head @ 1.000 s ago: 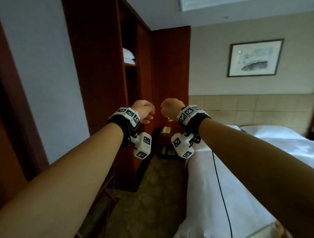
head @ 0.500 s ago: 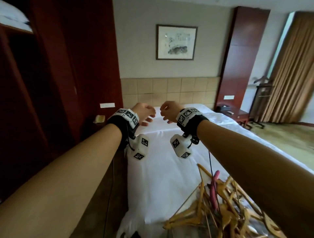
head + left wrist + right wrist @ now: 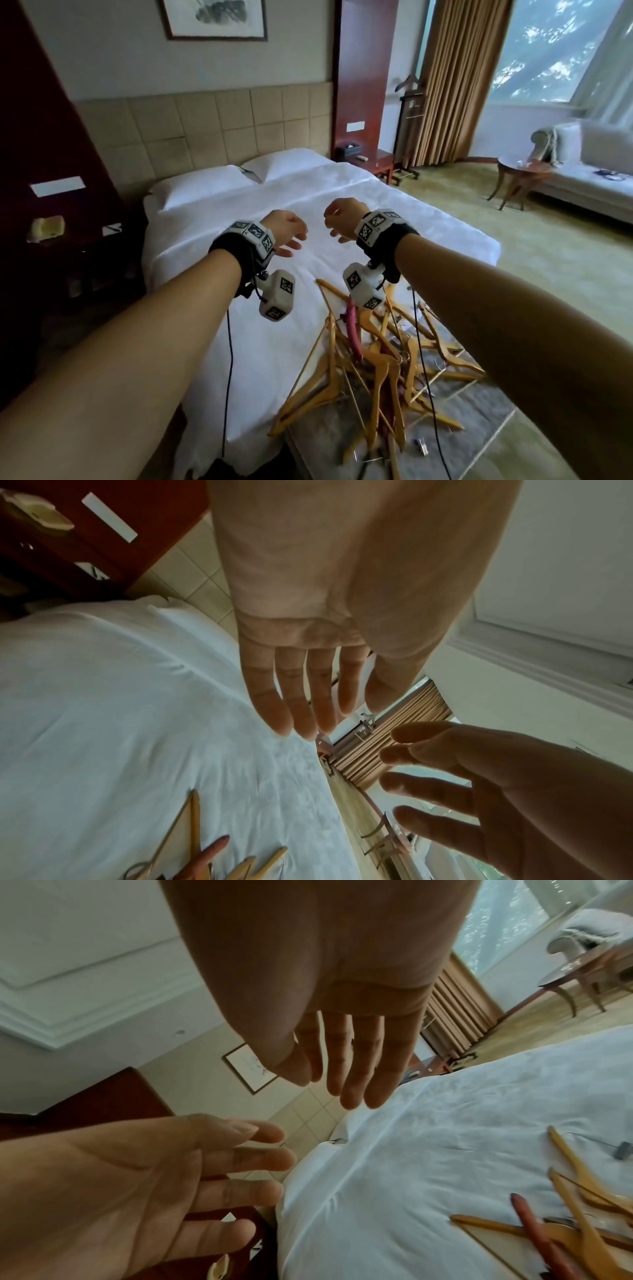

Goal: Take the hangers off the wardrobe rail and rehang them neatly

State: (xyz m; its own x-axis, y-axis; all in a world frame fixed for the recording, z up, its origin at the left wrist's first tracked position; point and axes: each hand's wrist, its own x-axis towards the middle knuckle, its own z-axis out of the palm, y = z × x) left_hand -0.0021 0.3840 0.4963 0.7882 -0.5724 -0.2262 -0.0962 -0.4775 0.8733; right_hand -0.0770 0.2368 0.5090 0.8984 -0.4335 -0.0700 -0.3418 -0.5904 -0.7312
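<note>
Lower right of the head view: tangled wooden hangers (image 3: pixel 373 370), stiff and light, I would lift by one hook; left hand (image 3: pixel 286 229) and right hand (image 3: pixel 342 219) hover empty, fingers loosely apart.

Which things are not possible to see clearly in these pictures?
- Hanger pile, head view: tangled and partly behind the right forearm, so its count is unclear.
- Wardrobe rail: outside every view.
- Small items on the round table, head view: too small.
</note>
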